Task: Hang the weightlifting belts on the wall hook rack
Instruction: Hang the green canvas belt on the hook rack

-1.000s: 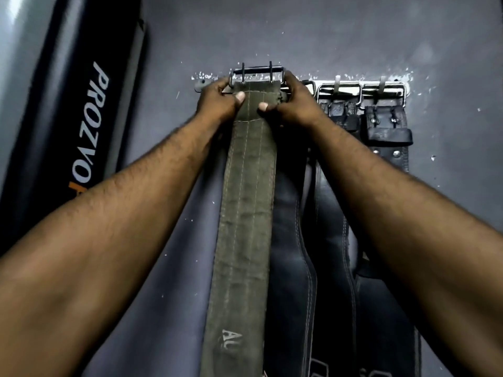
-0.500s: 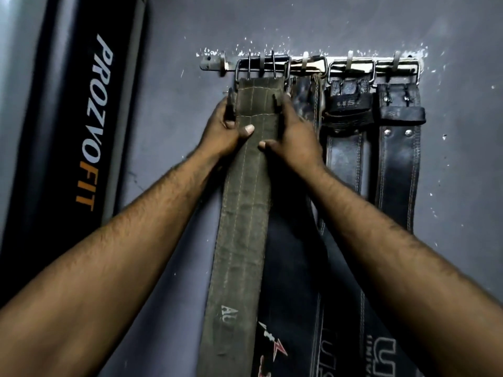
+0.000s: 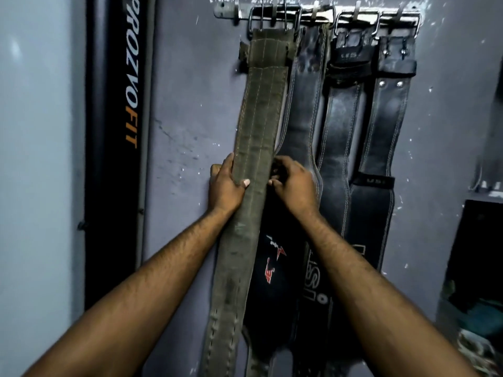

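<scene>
An olive-green canvas belt [image 3: 258,112] hangs by its metal buckle from the left end of the wall hook rack [image 3: 315,12]. My left hand [image 3: 226,183] grips the belt's left edge at mid-height, thumb across its front. My right hand [image 3: 292,180] holds the belt's right edge with curled fingers. To the right hang three black leather belts [image 3: 340,126], side by side from the same rack; one of them lies partly behind the green belt.
A tall black padded panel [image 3: 117,131] with white and orange lettering stands against the wall to the left. A dark opening [image 3: 473,254] and cluttered items sit low at the right. The grey wall [image 3: 190,104] is scuffed with white specks.
Both hands have slid down the green belt from just under the buckle to its middle. The buckle now hangs on the rack by itself.
</scene>
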The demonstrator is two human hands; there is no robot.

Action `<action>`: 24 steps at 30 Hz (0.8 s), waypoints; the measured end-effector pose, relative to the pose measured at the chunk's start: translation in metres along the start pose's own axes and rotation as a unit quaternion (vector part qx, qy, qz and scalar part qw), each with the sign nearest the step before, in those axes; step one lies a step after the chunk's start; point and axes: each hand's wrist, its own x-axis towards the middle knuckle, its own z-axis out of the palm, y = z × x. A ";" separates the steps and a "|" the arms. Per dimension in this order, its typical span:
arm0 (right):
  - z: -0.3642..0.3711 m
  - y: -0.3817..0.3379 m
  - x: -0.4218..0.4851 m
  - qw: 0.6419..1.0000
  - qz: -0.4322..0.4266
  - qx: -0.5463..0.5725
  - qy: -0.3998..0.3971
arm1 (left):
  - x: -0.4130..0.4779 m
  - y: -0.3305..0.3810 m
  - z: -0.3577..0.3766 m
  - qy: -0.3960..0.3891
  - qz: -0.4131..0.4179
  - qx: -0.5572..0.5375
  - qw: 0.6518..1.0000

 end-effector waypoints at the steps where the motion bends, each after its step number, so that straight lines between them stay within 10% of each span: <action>1: 0.000 0.001 -0.015 0.999 0.021 0.023 -0.010 | -0.016 0.000 -0.003 -0.002 -0.012 0.015 1.000; 9: -0.028 0.016 -0.165 0.960 0.209 0.174 -0.065 | -0.173 -0.005 -0.014 -0.059 -0.183 -0.105 0.976; 15: -0.061 0.010 -0.321 0.855 0.347 0.366 -0.123 | -0.343 0.004 -0.022 -0.088 -0.321 -0.212 0.919; 24: -0.063 0.004 -0.595 0.732 0.540 0.326 -0.259 | -0.626 -0.064 -0.084 -0.132 -0.586 -0.107 0.793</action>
